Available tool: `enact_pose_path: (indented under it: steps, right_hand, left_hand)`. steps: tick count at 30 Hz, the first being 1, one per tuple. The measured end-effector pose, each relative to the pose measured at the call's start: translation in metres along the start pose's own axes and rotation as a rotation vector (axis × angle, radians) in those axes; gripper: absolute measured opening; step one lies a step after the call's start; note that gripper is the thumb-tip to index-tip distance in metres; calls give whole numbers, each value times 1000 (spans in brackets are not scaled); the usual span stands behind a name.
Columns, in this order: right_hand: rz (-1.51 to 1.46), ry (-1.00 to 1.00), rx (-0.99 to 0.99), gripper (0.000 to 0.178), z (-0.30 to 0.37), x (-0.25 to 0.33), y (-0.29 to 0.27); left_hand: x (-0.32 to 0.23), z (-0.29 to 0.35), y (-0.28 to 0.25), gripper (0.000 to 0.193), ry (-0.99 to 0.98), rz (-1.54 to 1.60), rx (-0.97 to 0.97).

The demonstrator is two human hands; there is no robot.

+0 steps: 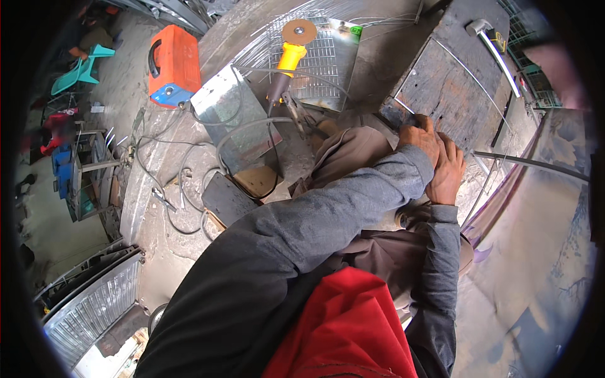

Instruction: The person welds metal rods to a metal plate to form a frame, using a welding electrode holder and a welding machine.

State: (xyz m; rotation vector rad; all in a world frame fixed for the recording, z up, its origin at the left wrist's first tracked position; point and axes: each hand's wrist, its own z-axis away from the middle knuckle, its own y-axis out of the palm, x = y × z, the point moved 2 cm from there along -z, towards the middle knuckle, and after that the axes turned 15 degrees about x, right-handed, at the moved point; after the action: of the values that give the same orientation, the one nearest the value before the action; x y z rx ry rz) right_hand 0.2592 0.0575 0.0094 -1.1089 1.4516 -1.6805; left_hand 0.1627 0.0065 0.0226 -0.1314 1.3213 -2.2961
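My left hand [419, 137] is closed at the near edge of a dark, worn wooden board [441, 85], its fingers bent around the end of a thin metal rod [404, 106]. Pressed close beside it, my right hand [445, 169] is closed with its fingers curled at the same edge; what they hold is hidden. A hammer [495, 53] with a pale handle lies at the board's far right. Another thin rod [463, 69] lies bent across the board.
A yellow angle grinder [290, 60] with a brown disc stands near wire mesh [318, 75] and sheet metal [230, 107]. Left of these sits an orange and blue welding machine [174, 66]. Cables [183, 183] loop over the floor. A dark bar [535, 164] extends right of my hands.
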Motion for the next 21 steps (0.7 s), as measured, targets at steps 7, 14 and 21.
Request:
enact_pose_path:
  steps: [7, 14, 21]
  right_hand:
    - [-27, 2, -3, 48, -1, 11, -6]
    - [58, 81, 6, 53, 8, 9, -4]
    - [74, 117, -32, 56, 9, 9, 4]
  left_hand:
    - [15, 7, -20, 40, 93, 44, 161]
    - [2, 2, -4, 44, 38, -45, 62]
    - [6, 5, -10, 47, 70, -59, 54]
